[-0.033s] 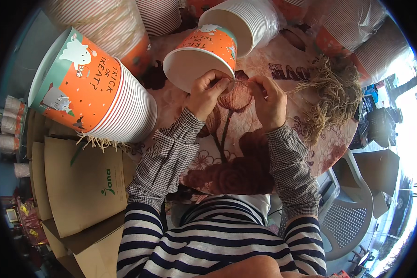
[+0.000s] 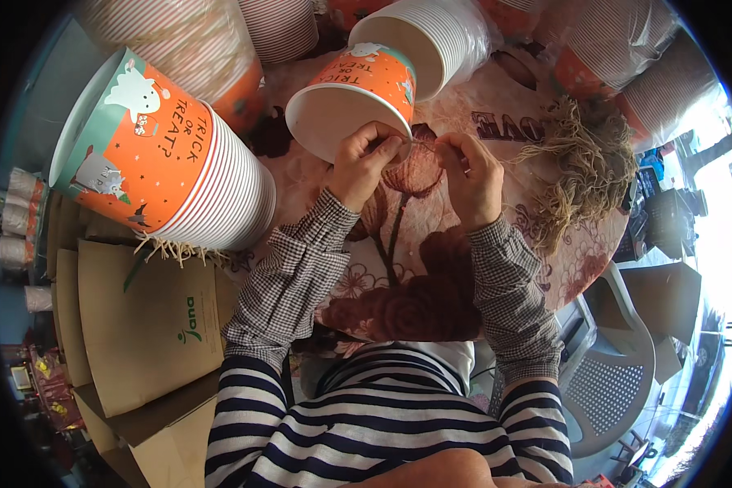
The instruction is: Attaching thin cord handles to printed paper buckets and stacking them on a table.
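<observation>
A paper bucket (image 2: pixel 374 75) with an orange and green ghost print lies on its side on the table, its white mouth toward me. At the right of its rim, my left hand (image 2: pixel 368 163) is closed in a pinch, thumb and fingers on the edge. A short way to the right, my right hand (image 2: pixel 472 177) is also pinched closed. Anything between its fingertips is too small to make out. Further right lies a tangled bundle of beige strings (image 2: pixel 586 167). A tall nested stack of the same buckets (image 2: pixel 167 154) leans at the left.
The round table wears a flowered cloth (image 2: pixel 407 305). Behind the bucket lies another nested stack of buckets (image 2: pixel 447 41). Plastic-wrapped stacks (image 2: pixel 618 49) stand at the back right. An opened cardboard box (image 2: pixel 150 325) is at the left, a plastic chair (image 2: pixel 610 390) at the right.
</observation>
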Tool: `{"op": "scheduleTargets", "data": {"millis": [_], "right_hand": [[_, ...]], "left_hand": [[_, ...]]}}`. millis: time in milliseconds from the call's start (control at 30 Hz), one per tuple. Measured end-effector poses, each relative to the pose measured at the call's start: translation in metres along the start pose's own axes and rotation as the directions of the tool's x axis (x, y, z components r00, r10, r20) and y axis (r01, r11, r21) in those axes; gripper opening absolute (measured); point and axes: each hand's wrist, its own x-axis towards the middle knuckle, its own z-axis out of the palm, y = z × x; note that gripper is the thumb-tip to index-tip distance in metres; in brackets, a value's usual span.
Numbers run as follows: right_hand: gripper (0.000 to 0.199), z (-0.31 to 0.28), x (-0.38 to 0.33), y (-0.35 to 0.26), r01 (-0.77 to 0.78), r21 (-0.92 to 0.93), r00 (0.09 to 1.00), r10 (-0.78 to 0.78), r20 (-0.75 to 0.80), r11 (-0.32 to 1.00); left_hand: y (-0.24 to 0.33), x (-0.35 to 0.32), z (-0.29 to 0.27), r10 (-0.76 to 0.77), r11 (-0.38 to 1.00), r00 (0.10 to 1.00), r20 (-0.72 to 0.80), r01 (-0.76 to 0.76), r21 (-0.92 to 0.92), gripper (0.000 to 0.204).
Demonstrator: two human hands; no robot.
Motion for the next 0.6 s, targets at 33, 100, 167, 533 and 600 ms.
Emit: {"op": "scheduleTargets", "data": {"millis": [33,100,167,533,600], "right_hand": [[0.009,0.000,0.000,0.001,0.011,0.004,1.000,-0.011,0.003,1.000],[0.009,0.001,-0.001,0.003,0.021,0.007,1.000,-0.021,0.005,1.000],[0.007,0.001,-0.002,0.005,0.071,-0.044,0.997,-0.069,0.028,0.997],[0.050,0.009,-0.006,0.000,-0.192,0.208,0.928,0.108,0.356,0.959],[0.050,0.011,-0.008,0.005,-0.329,0.260,0.873,0.187,0.450,0.908]], "left_hand": [[0.000,0.000,0.001,-0.006,1.000,1.000,-0.012,0.006,-0.023,0.011],[0.000,0.000,0.000,-0.009,1.000,1.000,-0.023,0.009,0.007,0.011],[-0.001,0.000,-0.003,-0.009,0.999,0.999,-0.039,0.011,0.039,0.011],[-0.002,0.000,-0.001,0.203,0.979,0.969,-0.141,-0.202,0.020,0.013],[0.005,-0.004,0.003,0.517,0.783,0.842,-0.152,-0.394,0.481,0.017]]}}
